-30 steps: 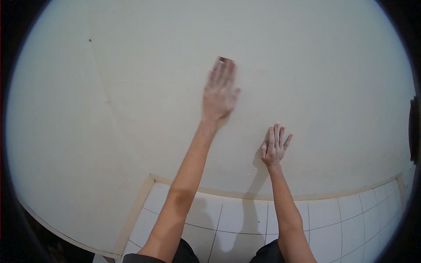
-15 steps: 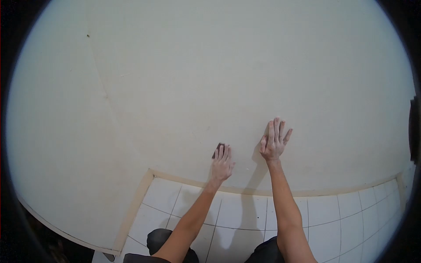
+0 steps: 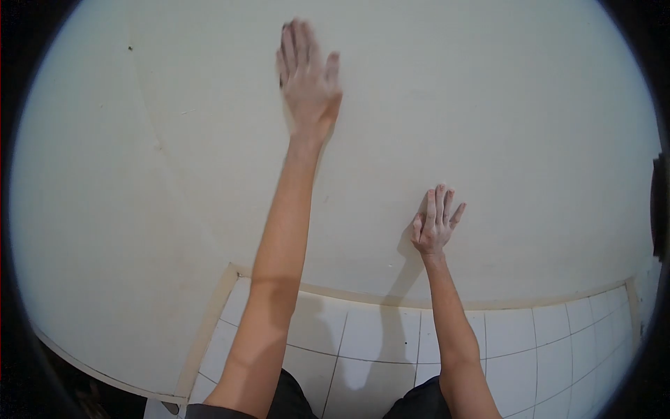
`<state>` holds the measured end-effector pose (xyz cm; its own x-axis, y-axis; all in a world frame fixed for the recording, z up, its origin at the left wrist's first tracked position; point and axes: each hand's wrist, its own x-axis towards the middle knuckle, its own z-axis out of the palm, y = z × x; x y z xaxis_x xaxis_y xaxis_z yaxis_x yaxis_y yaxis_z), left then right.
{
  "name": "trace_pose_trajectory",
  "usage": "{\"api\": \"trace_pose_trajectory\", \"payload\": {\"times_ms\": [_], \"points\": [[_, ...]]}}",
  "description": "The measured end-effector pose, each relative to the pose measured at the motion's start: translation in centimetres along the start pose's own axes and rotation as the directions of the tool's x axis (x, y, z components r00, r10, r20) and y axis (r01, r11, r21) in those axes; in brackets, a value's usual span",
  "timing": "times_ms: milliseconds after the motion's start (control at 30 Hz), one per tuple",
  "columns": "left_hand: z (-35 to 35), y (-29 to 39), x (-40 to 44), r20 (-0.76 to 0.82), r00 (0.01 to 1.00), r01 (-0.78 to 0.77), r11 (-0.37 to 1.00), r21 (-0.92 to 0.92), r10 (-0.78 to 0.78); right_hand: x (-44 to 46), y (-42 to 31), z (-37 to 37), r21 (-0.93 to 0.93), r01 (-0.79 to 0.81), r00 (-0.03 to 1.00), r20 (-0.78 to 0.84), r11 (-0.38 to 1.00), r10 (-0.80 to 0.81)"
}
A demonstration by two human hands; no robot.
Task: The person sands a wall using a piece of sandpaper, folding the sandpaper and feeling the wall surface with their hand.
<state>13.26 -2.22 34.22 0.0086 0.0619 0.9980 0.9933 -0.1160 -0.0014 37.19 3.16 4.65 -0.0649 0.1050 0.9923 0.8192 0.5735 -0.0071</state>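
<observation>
Since the earlier frame, the left hand (image 3: 309,87) has been moved up the wall (image 3: 502,119), a mostly hidden dark pad (image 3: 281,82) held under its flat fingers. Lower, the right hand (image 3: 433,227) is placed against it, fingers spread, above the tiled floor (image 3: 511,332).

Pale wall (image 3: 530,140), beige baseboard (image 3: 208,328) at its foot, white tiled floor (image 3: 511,332)

The left arm (image 3: 283,223) rises nearly straight from seven o'clock, its hand (image 3: 310,87) near twelve, slightly blurred, fingers (image 3: 301,49) extended, thumb (image 3: 333,66) apart. The right arm (image 3: 455,314), elbow bent, enters from five; the right hand (image 3: 433,234), near three, spreads whitish fingers between twelve and one o'clock.
</observation>
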Motion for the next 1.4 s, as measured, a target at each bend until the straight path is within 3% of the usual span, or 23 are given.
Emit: {"api": "trace_pose_trajectory", "payload": {"times_ms": [133, 233, 367, 467, 567, 667, 767, 867, 967, 1067, 1133, 1200, 1267, 1367, 1400], "points": [[0.0, -0.8, -14.6, 0.067, 0.977, 0.2, 0.98, 0.013, -0.201, 0.1, 0.0, -0.1, -0.001, -0.001, 1.0, -0.001, 1.0, 0.001], [0.4, 1.3, -29.7, 0.199, 0.912, 0.381, 0.92, -0.089, -0.358, 0.2, -0.1, -0.1, -0.004, -0.002, 1.0, -0.01, 1.0, 0.002], [0.1, 2.5, -44.5, 0.495, 0.838, 0.272, 0.962, -0.017, -0.228, 0.3, 0.0, -0.2, 0.004, 0.006, 1.0, -0.005, 1.0, -0.005], [-0.5, 1.5, -45.5, 0.512, 0.84, 0.255, 0.964, -0.075, -0.182, 0.1, 0.3, 0.1, -0.016, 0.018, 1.0, 0.012, 1.0, -0.018], [-1.9, 0.4, -44.5, 0.43, 0.894, 0.248, 0.94, -0.236, -0.128, -0.1, 0.2, 0.0, -0.025, 0.015, 1.0, 0.024, 1.0, -0.015], [-2.2, 1.9, -42.9, 0.221, 0.909, 0.404, 0.876, -0.262, -0.353, 0.1, 0.3, 0.2, -0.021, 0.019, 1.0, 0.015, 1.0, -0.019], [-2.7, 3.4, -41.5, 0.117, 0.698, 0.694, 0.629, -0.349, -0.706, -0.2, 0.2, 0.2, -0.01, 0.0, 1.0, 0.017, 1.0, 0.001], [-2.2, 3.3, -42.8, 0.171, 0.595, 0.795, 0.544, -0.27, -0.785, 0.0, 0.1, 0.2, 0.002, -0.024, 1.0, 0.017, 1.0, 0.024], [-2.4, 3.9, -41.2, 0.305, 0.377, 0.856, 0.204, -0.475, -0.875, 0.1, -0.1, 0.0, 0.014, -0.025, 1.0, 0.012, 1.0, 0.025], [-1.4, 3.0, -37.1, 0.152, 0.593, 0.753, 0.477, -0.454, -0.791, 0.3, 0.1, 0.0, 0.007, -0.015, 1.0, -0.002, 1.0, 0.015], [-2.1, 3.0, -30.0, 0.12, 0.619, 0.731, 0.512, -0.452, -0.777, 0.3, -0.1, -0.1, 0.005, -0.015, 1.0, -0.002, 1.0, 0.015], [-2.0, 1.6, -23.9, -0.106, 0.859, 0.46, 0.846, -0.27, -0.501, 0.2, -0.1, 0.0, 0.003, -0.016, 1.0, -0.001, 1.0, 0.016], [-2.4, 1.4, -18.4, -0.325, 0.913, 0.176, 0.957, -0.23, -0.246, 0.2, 0.0, 0.0, 0.0, -0.01, 1.0, 0.004, 1.0, 0.01], [-2.6, -0.5, -16.0, -0.164, 0.978, -0.161, 0.962, -0.22, 0.126, 0.1, 0.0, 0.0, -0.002, -0.004, 1.0, 0.013, 1.0, 0.004], [-2.5, -0.9, -16.9, -0.125, 0.983, -0.158, 0.958, -0.24, 0.131, 0.1, -0.1, -0.1, 0.005, -0.013, 1.0, 0.013, 1.0, 0.013]]}}
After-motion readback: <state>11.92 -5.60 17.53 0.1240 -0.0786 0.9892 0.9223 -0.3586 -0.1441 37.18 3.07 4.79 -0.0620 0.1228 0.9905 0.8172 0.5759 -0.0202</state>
